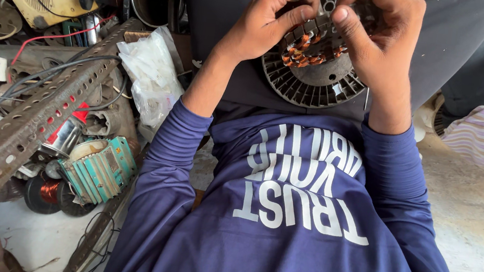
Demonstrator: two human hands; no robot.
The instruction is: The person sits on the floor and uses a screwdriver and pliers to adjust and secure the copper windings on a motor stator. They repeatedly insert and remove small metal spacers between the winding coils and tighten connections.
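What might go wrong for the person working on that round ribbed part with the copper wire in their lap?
The thin copper windings could snap or kink, since the left hand and right hand both pinch close around them. The round slotted motor part only rests on the lap, so it may slip off. Its narrow ribs might scrape the fingertips.
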